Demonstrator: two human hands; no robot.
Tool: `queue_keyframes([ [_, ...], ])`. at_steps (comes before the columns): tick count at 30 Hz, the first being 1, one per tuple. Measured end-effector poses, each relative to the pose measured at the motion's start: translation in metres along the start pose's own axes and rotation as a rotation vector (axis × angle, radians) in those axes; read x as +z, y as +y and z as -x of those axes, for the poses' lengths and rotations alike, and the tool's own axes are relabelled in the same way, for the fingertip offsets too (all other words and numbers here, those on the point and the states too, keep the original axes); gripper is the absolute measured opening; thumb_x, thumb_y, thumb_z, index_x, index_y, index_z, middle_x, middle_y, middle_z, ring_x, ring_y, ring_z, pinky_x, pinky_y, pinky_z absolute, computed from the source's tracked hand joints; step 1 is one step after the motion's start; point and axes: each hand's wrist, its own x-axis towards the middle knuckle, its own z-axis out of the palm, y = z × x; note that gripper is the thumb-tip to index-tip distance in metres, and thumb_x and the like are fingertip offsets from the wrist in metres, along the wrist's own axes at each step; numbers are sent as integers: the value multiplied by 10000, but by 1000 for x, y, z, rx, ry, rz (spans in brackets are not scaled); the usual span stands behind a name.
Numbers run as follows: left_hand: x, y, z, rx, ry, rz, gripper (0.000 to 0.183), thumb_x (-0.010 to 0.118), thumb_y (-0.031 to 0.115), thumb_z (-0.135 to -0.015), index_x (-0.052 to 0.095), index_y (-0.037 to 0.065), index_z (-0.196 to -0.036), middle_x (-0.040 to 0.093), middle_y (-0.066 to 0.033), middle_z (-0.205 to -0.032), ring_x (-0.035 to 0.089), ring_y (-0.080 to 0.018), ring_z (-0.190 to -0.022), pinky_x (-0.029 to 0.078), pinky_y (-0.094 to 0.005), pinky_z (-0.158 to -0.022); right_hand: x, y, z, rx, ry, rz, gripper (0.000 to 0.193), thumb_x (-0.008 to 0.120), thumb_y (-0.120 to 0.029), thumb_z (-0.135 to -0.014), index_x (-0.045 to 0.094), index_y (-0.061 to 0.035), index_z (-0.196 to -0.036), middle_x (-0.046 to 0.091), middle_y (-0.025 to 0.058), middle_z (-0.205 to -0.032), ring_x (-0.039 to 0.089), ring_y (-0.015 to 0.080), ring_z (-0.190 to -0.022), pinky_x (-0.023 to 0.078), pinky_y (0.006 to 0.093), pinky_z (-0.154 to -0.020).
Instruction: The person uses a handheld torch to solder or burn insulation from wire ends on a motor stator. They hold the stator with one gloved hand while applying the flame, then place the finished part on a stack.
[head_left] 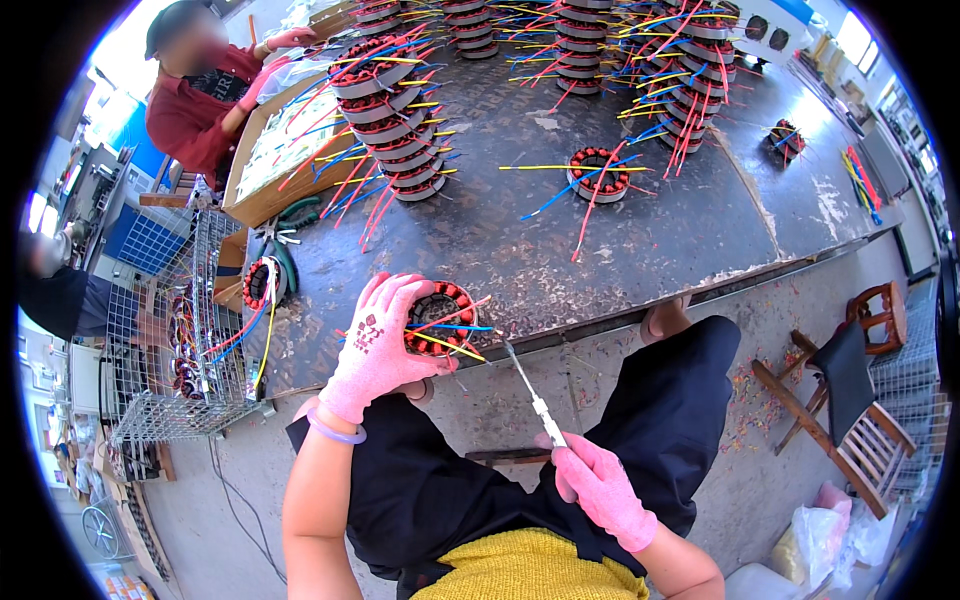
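Yellow knitwear (540, 568) lies nearest, left grip (384, 345) curled around a stator's (450, 293) left side, right grip (602, 488) clasping white tool (543, 411).

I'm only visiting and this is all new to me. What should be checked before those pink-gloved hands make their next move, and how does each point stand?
1. Ring held: ok. The left hand grips the wound ring by the near edge of the table.
2. Tool held: ok. The right hand holds the white-handled tool, tip toward the ring.
3. Tip clear of the ring's wires: cannot tell. They look close together.
4. Bracelet clear of the wires: ok. It sits on the left wrist.
5. Tool powered or hot: cannot tell.
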Motion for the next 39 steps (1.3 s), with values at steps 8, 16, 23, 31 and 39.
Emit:
queue_keyframes([
  [8, 1, -1, 0, 9, 9, 0, 874, 907, 354, -526, 546, 34, -1255, 568, -146, -1305, 496, -353, -1285, 272, -513, -1183, -1, 2, -1, -28, 7, 55, 354, 500, -204, -1030, 566, 24, -1293, 463, -42, -702, 437, 50, -618, 354, 219, -567],
  [16, 1, -1, 0, 11, 7, -13, 857, 890, 409, -560, 545, 59, -1262, 563, -146, -1295, 491, -340, -1285, 277, -508, -1177, -2, 3, 0, -32, -6, 34, 362, 506, -199, -1034, 550, 36, -1307, 448, -52, -716, 417, 45, -630, 329, 205, -568],
  [23, 1, 1, 0, -5, 10, -16, 857, 890, 394, -553, 547, 61, -1265, 564, -146, -1298, 488, -347, -1286, 280, -508, -1177, -2, 3, 0, -34, -3, 50, 358, 503, -193, -1033, 552, 34, -1305, 458, -51, -721, 417, 43, -628, 328, 202, -565],
  [31, 1, 0, -1, -5, 8, -7, 853, 891, 396, -548, 558, 61, -1259, 566, -149, -1298, 486, -357, -1286, 284, -504, -1176, -3, 6, 0, -32, 1, 47, 359, 491, -187, -1037, 548, 38, -1311, 465, -47, -737, 427, 43, -633, 337, 202, -572],
  [39, 1, 0, -1, 11, -1, -10, 885, 915, 361, -522, 543, 45, -1260, 566, -149, -1299, 493, -366, -1284, 272, -511, -1178, -3, 7, -1, -32, -1, 32, 359, 492, -182, -1035, 548, 45, -1307, 465, -43, -738, 429, 48, -638, 339, 201, -579],
])
